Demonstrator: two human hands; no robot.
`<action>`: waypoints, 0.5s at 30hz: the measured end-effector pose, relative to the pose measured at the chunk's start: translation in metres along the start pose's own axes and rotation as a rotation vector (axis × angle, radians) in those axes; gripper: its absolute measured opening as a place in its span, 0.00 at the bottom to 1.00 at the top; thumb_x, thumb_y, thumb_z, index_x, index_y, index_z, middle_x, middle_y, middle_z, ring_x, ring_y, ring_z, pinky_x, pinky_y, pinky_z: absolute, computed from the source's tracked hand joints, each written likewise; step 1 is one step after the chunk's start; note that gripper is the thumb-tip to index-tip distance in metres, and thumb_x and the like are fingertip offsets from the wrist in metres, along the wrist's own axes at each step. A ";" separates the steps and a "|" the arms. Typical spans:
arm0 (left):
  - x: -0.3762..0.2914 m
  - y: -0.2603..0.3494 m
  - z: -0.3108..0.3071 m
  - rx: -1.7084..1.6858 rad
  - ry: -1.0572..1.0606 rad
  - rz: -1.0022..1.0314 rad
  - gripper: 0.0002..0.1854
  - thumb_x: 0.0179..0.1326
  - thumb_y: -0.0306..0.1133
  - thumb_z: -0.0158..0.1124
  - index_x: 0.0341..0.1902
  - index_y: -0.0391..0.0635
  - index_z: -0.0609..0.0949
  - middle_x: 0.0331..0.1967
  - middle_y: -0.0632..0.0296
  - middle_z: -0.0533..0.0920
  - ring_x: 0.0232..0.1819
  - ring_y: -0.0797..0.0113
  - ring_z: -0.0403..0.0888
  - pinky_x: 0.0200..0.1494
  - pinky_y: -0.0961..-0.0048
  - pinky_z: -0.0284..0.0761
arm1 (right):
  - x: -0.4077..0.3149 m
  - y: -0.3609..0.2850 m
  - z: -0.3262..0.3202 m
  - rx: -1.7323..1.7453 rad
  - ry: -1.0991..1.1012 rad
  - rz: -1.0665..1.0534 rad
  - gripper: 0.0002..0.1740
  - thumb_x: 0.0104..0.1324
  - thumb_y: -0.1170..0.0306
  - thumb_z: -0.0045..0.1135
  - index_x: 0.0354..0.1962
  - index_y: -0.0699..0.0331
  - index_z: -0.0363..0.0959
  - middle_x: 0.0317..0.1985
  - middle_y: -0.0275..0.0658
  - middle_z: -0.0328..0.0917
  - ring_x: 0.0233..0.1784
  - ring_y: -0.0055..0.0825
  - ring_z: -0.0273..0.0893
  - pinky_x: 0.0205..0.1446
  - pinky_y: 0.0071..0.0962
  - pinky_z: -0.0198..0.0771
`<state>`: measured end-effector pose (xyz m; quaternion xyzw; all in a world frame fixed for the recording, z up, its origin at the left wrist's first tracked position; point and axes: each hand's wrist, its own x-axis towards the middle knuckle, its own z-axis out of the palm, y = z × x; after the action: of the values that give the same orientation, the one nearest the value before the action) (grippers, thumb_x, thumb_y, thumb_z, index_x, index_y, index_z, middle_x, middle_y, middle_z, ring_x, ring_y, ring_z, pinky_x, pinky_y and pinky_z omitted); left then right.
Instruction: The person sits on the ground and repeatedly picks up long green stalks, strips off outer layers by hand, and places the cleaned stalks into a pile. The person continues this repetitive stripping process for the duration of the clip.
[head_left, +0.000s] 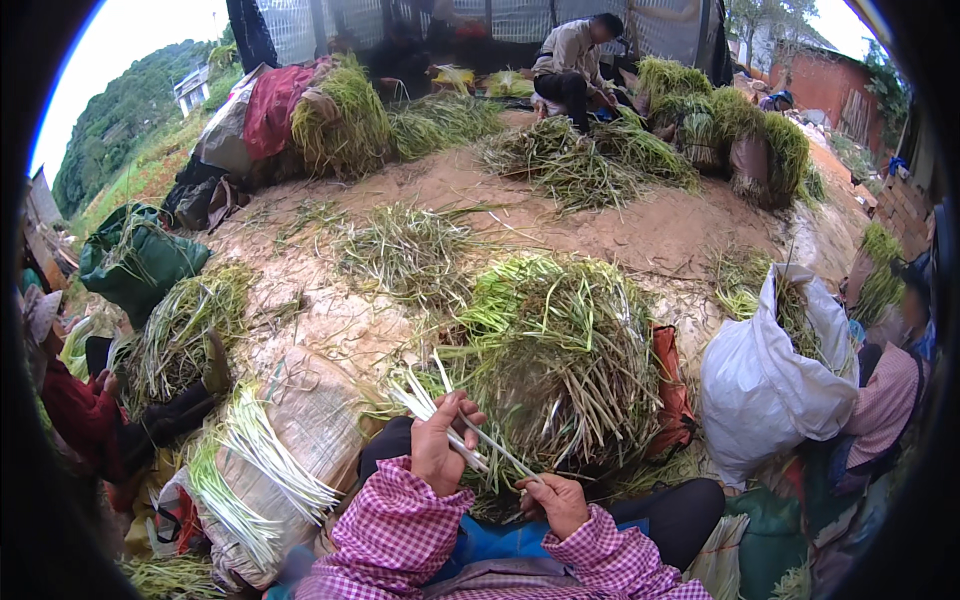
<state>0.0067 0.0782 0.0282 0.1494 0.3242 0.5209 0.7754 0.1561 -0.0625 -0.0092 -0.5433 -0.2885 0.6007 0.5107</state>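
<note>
My left hand (442, 442) is closed around a small bunch of pale stalks (415, 395), their ends sticking out on both sides of the fist. With its fingertips my right hand (556, 501) pinches the lower end of a single thin stalk (504, 452), which slants up to the left hand. Just beyond both hands rises a big heap of green and brownish stalks (577, 367). To my left, two cleaned bundles, one of white stalks (274, 454) and one of greener stalks (229, 499), lie on a woven sack (319, 412).
An upright white sack (772, 390) of stalks stands at right, near a seated person (885, 409). Another person in red (79, 412) sits at left by a green sack (142, 262). Further off, a person (577, 64) bends over piled stalks (585, 161). Loose trimmings (409, 247) cover some ground.
</note>
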 end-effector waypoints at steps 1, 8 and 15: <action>-0.002 0.000 0.000 0.009 -0.013 0.012 0.10 0.64 0.32 0.54 0.41 0.37 0.73 0.29 0.56 0.78 0.31 0.63 0.80 0.15 0.78 0.71 | -0.004 -0.006 -0.001 -0.071 0.012 -0.019 0.15 0.66 0.64 0.49 0.36 0.70 0.76 0.19 0.33 0.75 0.21 0.17 0.72 0.27 0.17 0.68; -0.029 -0.031 0.013 0.150 -0.104 -0.258 0.18 0.57 0.35 0.64 0.46 0.36 0.74 0.33 0.53 0.82 0.30 0.64 0.82 0.20 0.79 0.73 | 0.003 -0.026 0.001 -0.715 -0.039 -0.279 0.14 0.63 0.63 0.51 0.27 0.67 0.73 0.18 0.48 0.70 0.19 0.39 0.70 0.24 0.31 0.64; -0.005 -0.019 0.005 0.156 -0.096 -0.086 0.09 0.62 0.29 0.55 0.39 0.35 0.75 0.17 0.60 0.76 0.26 0.63 0.80 0.34 0.66 0.79 | 0.070 -0.051 -0.046 -0.849 0.095 -0.364 0.14 0.56 0.70 0.56 0.39 0.71 0.76 0.35 0.45 0.78 0.39 0.31 0.76 0.44 0.26 0.71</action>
<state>0.0220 0.0668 0.0225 0.2200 0.3324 0.4525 0.7977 0.2226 0.0087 0.0007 -0.6718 -0.5758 0.3044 0.3527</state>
